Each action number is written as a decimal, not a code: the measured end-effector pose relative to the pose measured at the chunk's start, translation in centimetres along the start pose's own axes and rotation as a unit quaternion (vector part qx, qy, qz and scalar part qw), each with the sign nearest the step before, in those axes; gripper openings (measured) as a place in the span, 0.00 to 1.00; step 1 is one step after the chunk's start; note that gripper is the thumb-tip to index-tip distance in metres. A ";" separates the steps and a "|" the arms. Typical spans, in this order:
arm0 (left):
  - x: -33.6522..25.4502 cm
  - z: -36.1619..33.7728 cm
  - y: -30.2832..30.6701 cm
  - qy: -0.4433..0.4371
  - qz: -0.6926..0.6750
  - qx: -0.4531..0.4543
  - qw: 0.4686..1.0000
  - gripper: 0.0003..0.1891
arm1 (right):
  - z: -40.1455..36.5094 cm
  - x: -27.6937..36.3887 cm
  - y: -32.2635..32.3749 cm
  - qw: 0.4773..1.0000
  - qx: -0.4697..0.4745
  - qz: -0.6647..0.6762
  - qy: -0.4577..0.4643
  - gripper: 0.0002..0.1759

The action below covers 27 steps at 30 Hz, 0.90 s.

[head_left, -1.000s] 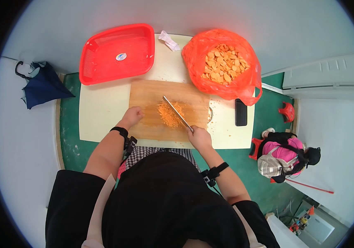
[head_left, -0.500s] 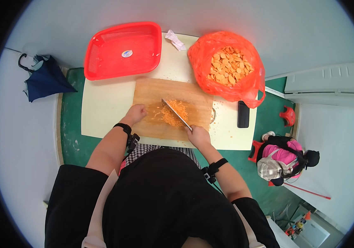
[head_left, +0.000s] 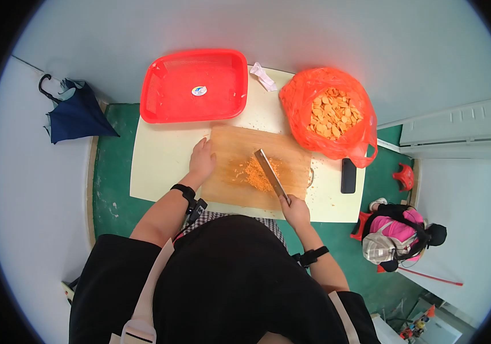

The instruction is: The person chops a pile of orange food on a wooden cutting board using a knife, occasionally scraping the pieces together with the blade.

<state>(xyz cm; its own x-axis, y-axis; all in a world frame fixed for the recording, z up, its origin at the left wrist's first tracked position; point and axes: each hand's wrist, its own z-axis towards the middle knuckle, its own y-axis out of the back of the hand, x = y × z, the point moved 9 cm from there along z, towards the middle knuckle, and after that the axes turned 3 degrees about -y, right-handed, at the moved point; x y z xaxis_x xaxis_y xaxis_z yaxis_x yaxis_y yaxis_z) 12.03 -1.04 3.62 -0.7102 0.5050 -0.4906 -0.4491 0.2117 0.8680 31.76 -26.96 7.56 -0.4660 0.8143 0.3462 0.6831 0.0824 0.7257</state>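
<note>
My right hand point(head_left: 296, 211) is closed round the handle of a kitchen knife point(head_left: 270, 173), low at the right of the wooden cutting board point(head_left: 228, 192). The blade slants up and left over a heap of finely chopped orange bits point(head_left: 255, 175), part of which it hides. My left hand point(head_left: 202, 161) is at the left edge of the board, fingers stretched toward the far side and thumb by the wood. Behind the board on the right stands a red plastic bag point(head_left: 300, 106) full of orange slices point(head_left: 333, 114).
A red plastic basket point(head_left: 194, 110) lies at the far left of the pale table point(head_left: 156, 166). Beside it is a crumpled white wrapper point(head_left: 263, 77). A black phone point(head_left: 348, 176) rests near the right edge. A blue umbrella point(head_left: 79, 114) leans at left; a person point(head_left: 397, 232) sits at right.
My left hand has gone from a curled fist on the board to its left edge, with the fingers extended. The knife has turned a little steeper. The whole view has shifted.
</note>
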 end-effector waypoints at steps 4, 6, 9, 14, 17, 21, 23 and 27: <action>4.5 2.4 -2.2 0.008 -0.011 0.006 1.000 0.23 | -1.1 1.9 -2.5 0.999 0.041 0.001 0.032 0.21; 4.7 3.9 -1.9 0.062 -0.010 0.069 0.996 0.18 | -1.2 3.4 -4.9 0.994 0.064 0.002 0.091 0.21; 5.3 5.3 -2.5 0.047 -0.009 0.092 0.995 0.10 | -0.8 3.7 -7.7 0.993 0.079 -0.033 0.082 0.20; 5.5 5.4 -2.9 0.039 -0.041 0.123 0.991 0.04 | -0.3 1.9 -6.7 0.999 0.035 0.001 0.018 0.21; 1.6 4.3 -1.9 -0.030 -0.090 0.105 0.990 0.04 | 0.1 -0.4 -5.2 0.996 -0.021 0.067 -0.055 0.20; -6.1 0.4 -3.4 -0.167 -0.180 0.199 0.949 0.06 | -1.0 0.2 -3.7 0.995 -0.029 0.066 -0.068 0.20; -7.5 -1.3 -5.6 -0.132 -0.240 0.305 0.912 0.10 | -1.5 0.8 -3.6 0.995 -0.033 0.066 -0.071 0.20; -5.7 -0.7 -5.1 -0.071 -0.298 0.291 0.906 0.12 | -2.1 2.2 -3.9 0.994 -0.067 0.071 -0.046 0.20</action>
<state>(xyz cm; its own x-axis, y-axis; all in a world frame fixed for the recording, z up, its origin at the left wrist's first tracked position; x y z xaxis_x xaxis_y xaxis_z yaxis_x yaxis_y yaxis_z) 18.01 -5.61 1.91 -0.3406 0.2491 -0.9066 -0.3385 0.8671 0.3654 26.96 -26.71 6.74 -0.3125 0.8615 0.4001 0.6541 -0.1103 0.7484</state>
